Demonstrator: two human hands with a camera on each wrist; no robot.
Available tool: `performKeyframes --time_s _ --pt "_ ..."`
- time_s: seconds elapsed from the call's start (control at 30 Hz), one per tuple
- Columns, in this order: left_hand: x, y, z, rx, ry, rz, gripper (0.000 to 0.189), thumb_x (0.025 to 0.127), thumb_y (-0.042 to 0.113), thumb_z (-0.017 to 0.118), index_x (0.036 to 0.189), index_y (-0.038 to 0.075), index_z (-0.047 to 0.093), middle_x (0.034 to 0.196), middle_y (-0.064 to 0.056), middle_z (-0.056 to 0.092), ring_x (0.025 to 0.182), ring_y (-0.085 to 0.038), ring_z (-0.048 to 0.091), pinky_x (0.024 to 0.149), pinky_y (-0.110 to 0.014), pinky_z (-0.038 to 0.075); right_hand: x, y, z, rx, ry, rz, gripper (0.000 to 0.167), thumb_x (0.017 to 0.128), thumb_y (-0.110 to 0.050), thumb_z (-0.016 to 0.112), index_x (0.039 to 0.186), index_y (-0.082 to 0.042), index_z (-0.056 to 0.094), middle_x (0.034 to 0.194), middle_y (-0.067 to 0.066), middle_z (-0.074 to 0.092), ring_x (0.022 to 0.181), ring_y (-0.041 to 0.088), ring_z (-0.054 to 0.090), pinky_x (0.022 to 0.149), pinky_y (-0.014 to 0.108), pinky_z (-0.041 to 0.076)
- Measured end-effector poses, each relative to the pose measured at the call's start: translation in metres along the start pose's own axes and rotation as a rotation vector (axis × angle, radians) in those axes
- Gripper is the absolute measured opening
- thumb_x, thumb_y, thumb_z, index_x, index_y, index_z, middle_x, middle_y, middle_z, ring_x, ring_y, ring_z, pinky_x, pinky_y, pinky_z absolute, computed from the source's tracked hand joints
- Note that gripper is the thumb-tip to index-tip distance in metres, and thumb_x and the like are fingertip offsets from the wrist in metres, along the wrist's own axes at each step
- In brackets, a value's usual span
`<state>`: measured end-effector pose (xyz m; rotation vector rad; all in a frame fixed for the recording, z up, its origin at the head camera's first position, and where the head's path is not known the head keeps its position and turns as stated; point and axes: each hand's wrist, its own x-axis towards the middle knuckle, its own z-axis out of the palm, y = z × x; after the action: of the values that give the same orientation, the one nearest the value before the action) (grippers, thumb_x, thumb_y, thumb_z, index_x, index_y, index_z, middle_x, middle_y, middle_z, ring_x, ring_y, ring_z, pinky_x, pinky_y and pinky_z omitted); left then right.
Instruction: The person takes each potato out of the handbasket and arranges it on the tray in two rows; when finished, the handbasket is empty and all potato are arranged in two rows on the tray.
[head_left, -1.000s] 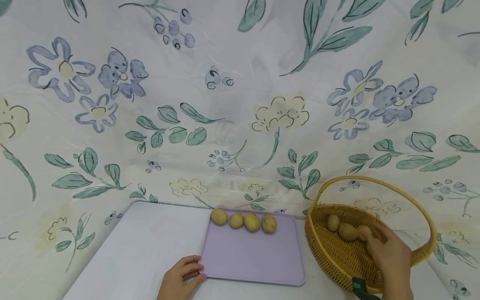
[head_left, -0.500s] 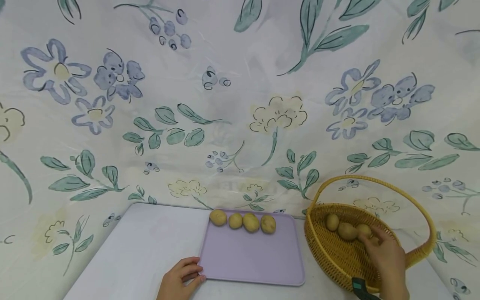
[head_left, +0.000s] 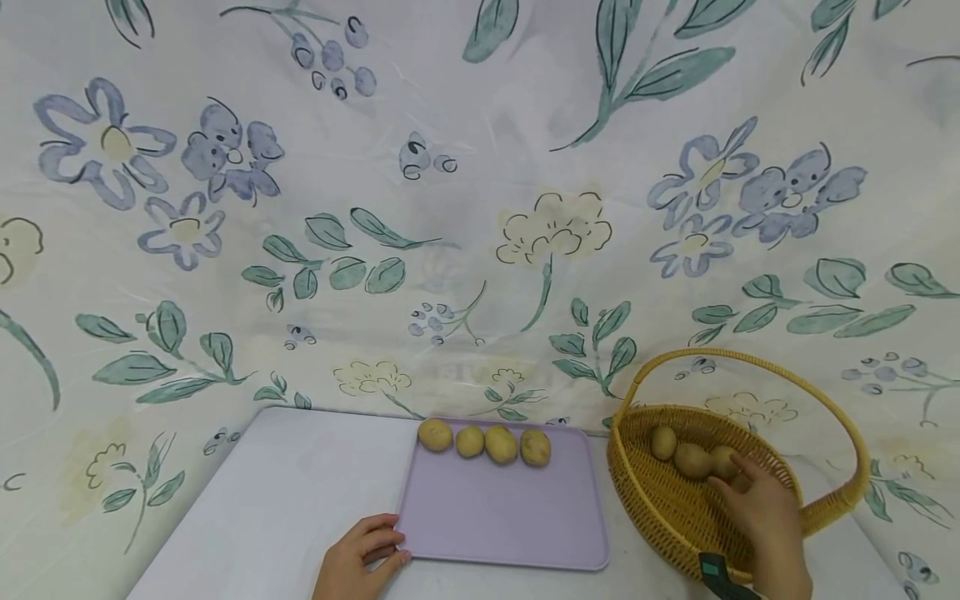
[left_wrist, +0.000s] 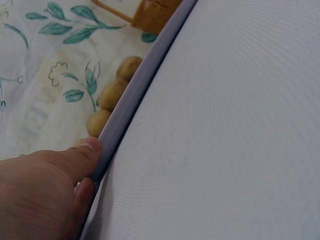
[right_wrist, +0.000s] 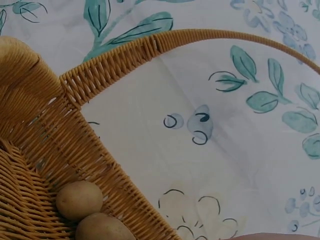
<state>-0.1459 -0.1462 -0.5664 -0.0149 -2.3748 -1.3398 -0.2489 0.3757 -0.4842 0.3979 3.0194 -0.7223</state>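
Note:
My left hand (head_left: 362,554) holds the near left corner of a lilac tray (head_left: 510,525); in the left wrist view its thumb lies along the tray's rim (left_wrist: 127,107). Several potatoes (head_left: 501,445) stand in a row along the tray's far edge. My right hand (head_left: 768,508) reaches into a wicker basket (head_left: 637,500), thumb and fingers spread apart beside a potato (head_left: 722,462). Another potato (head_left: 741,483) shows partly behind those fingers. Further left in the basket lie two more potatoes, one larger (head_left: 693,460) and one smaller (head_left: 663,442).
The basket's tall arched handle (head_left: 738,357) rises over its right and far sides. A white table (head_left: 315,475) lies under everything, with a floral-printed cloth (head_left: 450,208) hanging behind it. A dark wrist strap (head_left: 716,575) crosses the basket's near rim.
My right hand has shifted slightly left within the basket, and its thumb and fingers have spread. The left hand has stayed at the tray corner. The head view has shifted slightly.

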Motion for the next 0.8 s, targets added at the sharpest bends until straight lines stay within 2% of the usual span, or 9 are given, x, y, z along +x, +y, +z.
performKeyframes --time_s 0.23,0.57,0.67,0.8 --pt "-0.0001 0.0018 -0.0008 0.0 0.003 -0.002 0.027 0.065 -0.003 0.091 0.078 0.015 0.078 0.103 0.002 0.073 0.089 0.011 0.064 0.07 -0.014 0.065 -0.0015 0.0002 -0.0002 -0.034 -0.01 -0.043 0.073 0.098 -0.038 0.065 0.144 0.013 0.042 0.141 0.044 0.043 0.123 0.065 0.045 0.104 0.077 0.042" --pt "-0.0006 0.0006 -0.0012 -0.015 0.005 0.024 0.026 0.065 -0.002 0.091 0.08 0.014 0.078 0.104 0.0 0.073 0.092 0.01 0.064 0.071 -0.015 0.065 -0.0008 0.0021 0.0013 0.025 -0.022 0.012 0.076 0.097 -0.034 0.067 0.143 0.019 0.037 0.142 0.046 0.04 0.127 0.066 0.039 0.108 0.077 0.039" --pt "-0.001 -0.0014 -0.0007 -0.016 0.007 0.035 0.026 0.065 -0.002 0.092 0.08 0.014 0.078 0.105 -0.001 0.073 0.093 0.009 0.065 0.071 -0.014 0.064 -0.0007 0.0027 0.0018 0.024 -0.017 0.014 0.072 0.096 -0.029 0.067 0.141 0.019 0.038 0.14 0.047 0.041 0.125 0.066 0.04 0.106 0.076 0.041" --pt "-0.0018 -0.0025 -0.0004 -0.015 0.014 0.042 0.026 0.065 -0.003 0.091 0.08 0.013 0.078 0.104 -0.001 0.073 0.092 0.01 0.064 0.071 -0.013 0.064 -0.0009 0.0024 0.002 0.012 -0.007 -0.004 0.061 0.094 -0.021 0.068 0.134 0.019 0.045 0.131 0.047 0.049 0.118 0.065 0.047 0.098 0.074 0.048"
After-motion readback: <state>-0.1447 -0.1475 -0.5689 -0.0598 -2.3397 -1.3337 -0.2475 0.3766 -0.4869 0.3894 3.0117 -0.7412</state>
